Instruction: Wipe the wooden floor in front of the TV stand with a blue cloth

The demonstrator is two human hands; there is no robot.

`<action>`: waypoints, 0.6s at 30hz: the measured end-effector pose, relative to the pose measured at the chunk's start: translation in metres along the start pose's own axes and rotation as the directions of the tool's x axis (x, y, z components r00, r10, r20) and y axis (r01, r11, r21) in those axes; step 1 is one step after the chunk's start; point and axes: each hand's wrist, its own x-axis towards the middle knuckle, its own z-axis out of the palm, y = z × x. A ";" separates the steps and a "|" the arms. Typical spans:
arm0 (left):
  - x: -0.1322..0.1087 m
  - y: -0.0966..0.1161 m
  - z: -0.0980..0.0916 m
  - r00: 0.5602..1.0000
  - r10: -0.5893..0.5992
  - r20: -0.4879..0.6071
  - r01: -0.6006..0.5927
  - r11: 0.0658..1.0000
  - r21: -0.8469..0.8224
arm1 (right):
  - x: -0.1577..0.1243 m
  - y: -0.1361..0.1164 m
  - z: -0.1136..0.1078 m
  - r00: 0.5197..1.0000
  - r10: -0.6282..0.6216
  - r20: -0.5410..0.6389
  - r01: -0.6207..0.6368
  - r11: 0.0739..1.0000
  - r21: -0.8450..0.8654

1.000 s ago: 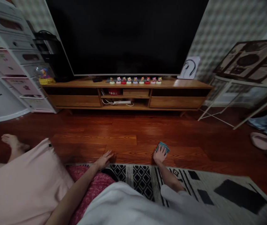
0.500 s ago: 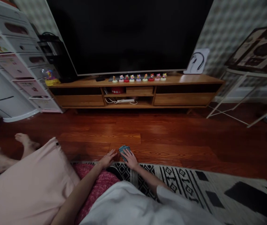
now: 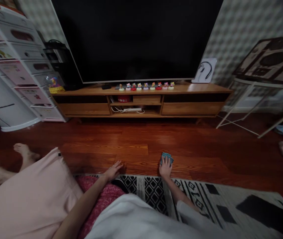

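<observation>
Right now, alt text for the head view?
A person's right hand lies on a blue cloth on a dark wooden floor, just past a patterned rug. The left hand rests open at the rug's edge; a low TV stand and large dark TV stand ahead.

We are pressing our right hand (image 3: pixel 165 167) flat on a blue cloth (image 3: pixel 167 157) on the wooden floor (image 3: pixel 136 139), while our left hand (image 3: pixel 112 170) is resting at the rug (image 3: pixel 193 192) edge.

Grips: two showed, left grip (image 3: pixel 111 171) and right grip (image 3: pixel 165 166)
Blue cloth (image 3: pixel 167 157): one lay there
Figurines (image 3: pixel 145 87): nine stood
Bare feet (image 3: pixel 23 152): two
Pink pillow (image 3: pixel 32 192): one
</observation>
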 end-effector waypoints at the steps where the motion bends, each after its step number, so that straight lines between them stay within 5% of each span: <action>1: 0.000 -0.001 0.000 1.000 0.003 0.001 -0.003 1.000 0.002 | -0.009 -0.016 0.003 1.000 -0.028 0.010 0.028 0.999 0.016; 4: 0.000 -0.002 0.000 1.000 0.006 -0.004 -0.006 1.000 0.003 | -0.044 -0.071 0.016 0.960 -0.277 0.039 0.272 0.957 0.105; 8: -0.001 0.000 -0.001 1.000 0.012 -0.015 -0.012 1.000 0.006 | -0.081 -0.128 0.031 0.785 -0.620 0.020 0.596 0.763 0.251; 11: -0.002 0.002 -0.002 1.000 0.015 -0.012 -0.015 1.000 0.013 | -0.072 -0.137 0.029 0.683 -0.730 0.016 0.697 0.658 0.286; 14: -0.004 0.005 -0.004 1.000 0.017 -0.017 -0.017 1.000 0.008 | -0.029 -0.113 0.016 0.739 -0.670 0.076 0.640 0.732 0.233; 18: -0.004 0.004 -0.003 0.999 0.014 -0.030 -0.015 1.000 -0.018 | 0.034 -0.040 -0.006 0.952 -0.288 0.103 0.284 0.957 0.054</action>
